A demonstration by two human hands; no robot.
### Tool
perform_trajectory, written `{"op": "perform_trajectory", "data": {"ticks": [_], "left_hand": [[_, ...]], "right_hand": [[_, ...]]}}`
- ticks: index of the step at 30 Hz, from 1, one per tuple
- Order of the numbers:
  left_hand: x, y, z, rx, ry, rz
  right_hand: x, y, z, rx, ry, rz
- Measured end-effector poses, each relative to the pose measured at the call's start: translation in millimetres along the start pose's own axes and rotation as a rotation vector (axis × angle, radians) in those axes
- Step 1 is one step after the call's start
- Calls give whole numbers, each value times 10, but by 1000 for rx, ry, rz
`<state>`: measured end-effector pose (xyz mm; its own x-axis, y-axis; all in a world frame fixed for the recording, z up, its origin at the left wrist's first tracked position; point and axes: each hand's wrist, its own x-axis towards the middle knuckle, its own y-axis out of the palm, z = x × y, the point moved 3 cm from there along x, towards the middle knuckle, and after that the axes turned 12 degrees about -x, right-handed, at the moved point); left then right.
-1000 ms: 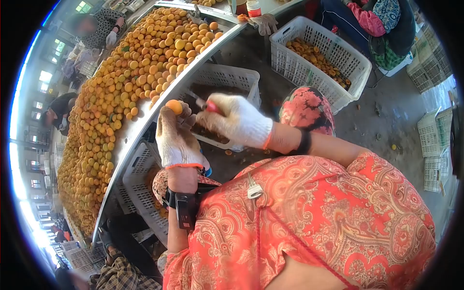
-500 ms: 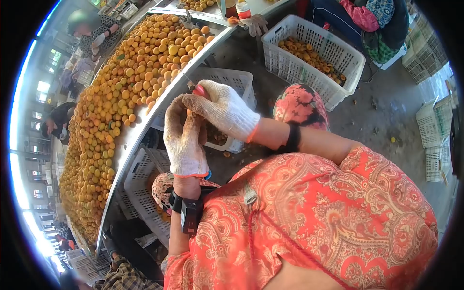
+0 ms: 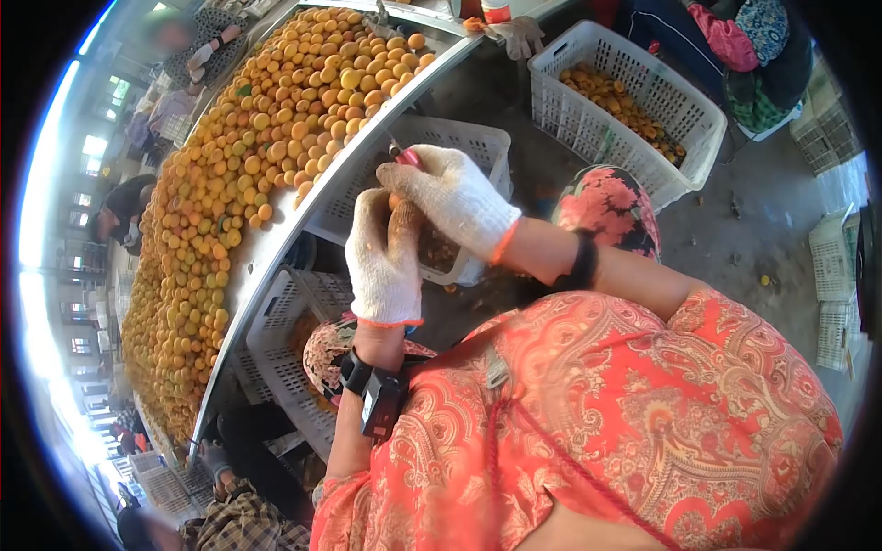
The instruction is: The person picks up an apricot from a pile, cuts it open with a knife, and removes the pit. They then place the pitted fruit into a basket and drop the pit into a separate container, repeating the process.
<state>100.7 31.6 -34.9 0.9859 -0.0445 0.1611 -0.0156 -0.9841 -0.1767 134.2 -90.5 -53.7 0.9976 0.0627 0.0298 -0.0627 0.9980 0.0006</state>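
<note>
Both my hands wear white work gloves with stained fingers and meet in front of the metal table's edge. My left hand (image 3: 384, 262) holds a small orange fruit (image 3: 395, 200) between its fingertips, mostly hidden by the gloves. The fingers of my right hand (image 3: 455, 193) are closed around a red-handled tool (image 3: 406, 158), whose thin metal tip points up and left. My right thumb reaches over to the fruit. Beside the hands, a large heap of orange fruit (image 3: 266, 138) covers the table (image 3: 253, 262).
A white crate (image 3: 459, 138) stands partly behind my hands, another (image 3: 266, 321) lower left. A third crate (image 3: 694, 119) at the upper right holds cut fruit pieces. An empty-looking glove (image 3: 520, 37) lies at the table corner. Other people sit at the left edge and upper right.
The whole view has shifted, so hands, table and crates appear farther right. My hands remain together, and the left fingers look more upright around the fruit.
</note>
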Motion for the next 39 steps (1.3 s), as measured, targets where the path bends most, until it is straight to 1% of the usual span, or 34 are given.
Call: {"op": "perform_trajectory", "data": {"ticks": [2, 4, 5, 7, 8, 9, 11, 12, 13, 15, 16, 17, 18, 19, 21, 23, 25, 26, 27, 28, 29, 30, 31, 33, 34, 35, 36, 37, 38, 39], "left_hand": [[33, -8, 133, -40, -42, -4], [61, 3, 293, -322, -166, -11], [72, 37, 371, -325, -167, -12], [79, 86, 498, -688, -181, -103], [83, 58, 472, -569, -160, -54], [91, 50, 480, -568, -158, -56], [108, 67, 478, -720, -89, 27], [140, 71, 451, -602, -45, 51], [138, 66, 422, -602, -47, 48], [110, 89, 268, -682, -335, -76], [142, 110, 331, -834, -304, -65], [163, 123, 328, -839, -304, -70], [171, 136, 320, -865, -348, -97], [177, 153, 296, -889, -393, -122], [201, 205, 200, -935, -484, -165], [243, 271, 78, -984, -574, -205], [295, 344, -55, -1012, -626, -225], [324, 411, -148, -1031, -617, -192], [366, 469, -189, -1049, -604, -158], [436, 401, 87, -1001, -578, -14], [400, 430, 33, -1004, -585, -12], [311, 433, -53, -957, -678, -108], [214, 417, -80, -905, -771, -205], [129, 317, 37, -1018, -871, -70], [157, 237, 188, -1154, -844, 193], [162, 259, 117, -1281, -804, 461], [125, 187, 142, -1077, -874, 178], [93, 166, 131, -1039, -835, 138], [96, 121, 188, -1093, -792, 207], [100, 80, 225, -1146, -741, 270]], "right_hand": [[24, -11, -40, -1, 5, -1], [61, -12, -74, -37, -25, -32], [80, 6, -104, -39, -24, -31], [110, 42, -117, -14, -109, -73], [114, 45, -108, -13, -109, -73], [123, 44, -89, -44, -114, -100], [138, 62, -55, -69, -120, -114], [159, 58, -38, -90, -135, -109], [174, 42, -25, -112, -147, -108], [183, 9, 15, -142, -155, -107], [203, -1, 31, -156, -186, -118], [214, -3, 61, -170, -216, -128], [210, -8, 111, -151, -270, -155], [215, -15, 142, -155, -267, -151], [231, -55, 233, -267, -335, -195], [281, -86, 305, -324, -336, -219], [325, -116, 356, -375, -449, -306], [330, -131, 374, -388, -490, -336], [319, -149, 388, -394, -486, -338], [296, -154, 407, -442, -501, -319], [283, -159, 405, -489, -515, -300], [299, -126, 365, -580, -567, -315], [289, -128, 324, -582, -558, -316], [223, -113, 293, -624, -718, -213], [237, -119, 250, -642, -808, -194], [244, -108, 228, -648, -796, -197], [284, -97, 159, -347, -592, -105], [303, -77, 79, -47, -382, -17], [316, -87, 66, 19, -197, -55], [286, -77, 80, 19, -192, -48]]}}
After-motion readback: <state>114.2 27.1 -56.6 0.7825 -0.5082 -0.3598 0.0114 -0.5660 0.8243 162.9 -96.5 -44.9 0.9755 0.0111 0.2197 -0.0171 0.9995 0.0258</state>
